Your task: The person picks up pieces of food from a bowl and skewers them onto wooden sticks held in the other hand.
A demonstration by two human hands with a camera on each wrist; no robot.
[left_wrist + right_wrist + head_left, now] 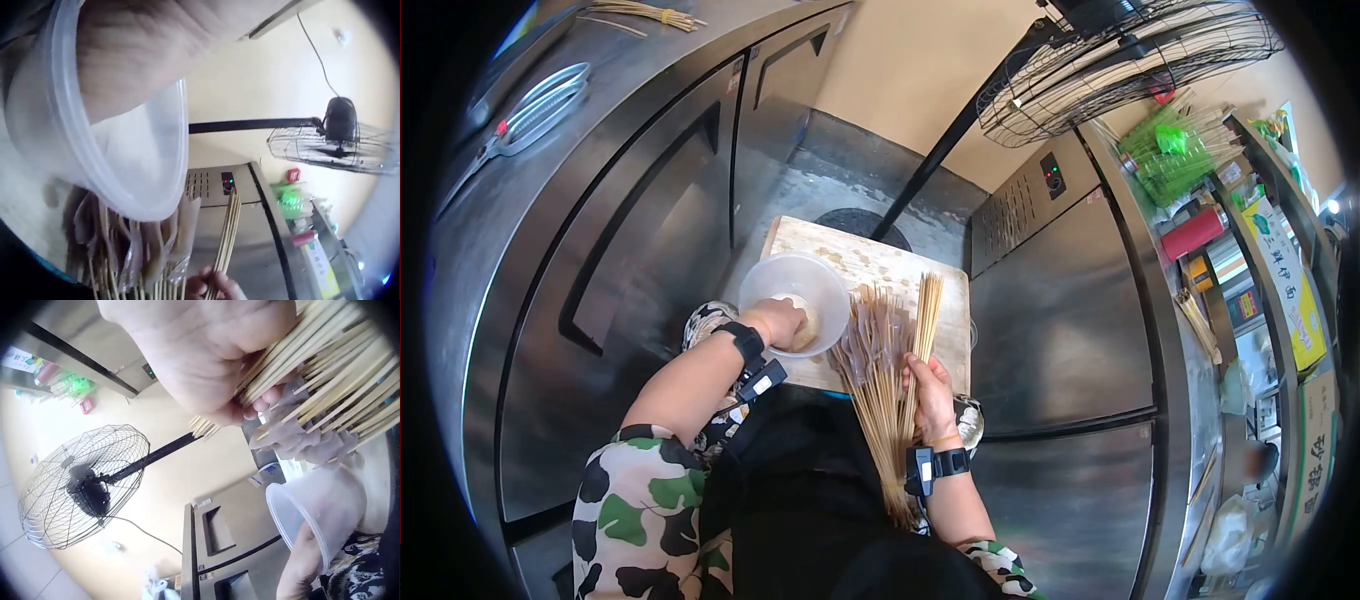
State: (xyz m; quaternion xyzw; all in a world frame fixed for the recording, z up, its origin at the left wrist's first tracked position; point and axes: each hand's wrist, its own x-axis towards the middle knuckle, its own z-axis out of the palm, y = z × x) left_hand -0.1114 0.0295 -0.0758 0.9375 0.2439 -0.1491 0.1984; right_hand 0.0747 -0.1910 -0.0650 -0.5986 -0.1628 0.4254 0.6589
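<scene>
My left hand (776,322) reaches into a translucent plastic tub (832,285), over some pale contents (808,325) at its bottom; its fingertips are hidden, and I cannot tell whether they pinch anything. With my right hand (933,395) I grip a bundle of bare bamboo skewers (928,305), thumb and fingers curled round it, tips pointing away from me. Between the hands lie many skewers with thin greyish-purple slices (868,335) on their far ends, their bare sticks (880,430) running toward my lap. In the right wrist view these slices (312,440) sit just beyond the gripping fingers.
Tub and loaded skewers rest on a worn wooden board (790,238) before my lap. Steel cabinets (630,260) flank me on both sides. A black stand fan (1130,75) rises beyond the board. Scissors (530,115) lie on the left counter; crowded shelves (1280,290) stand right.
</scene>
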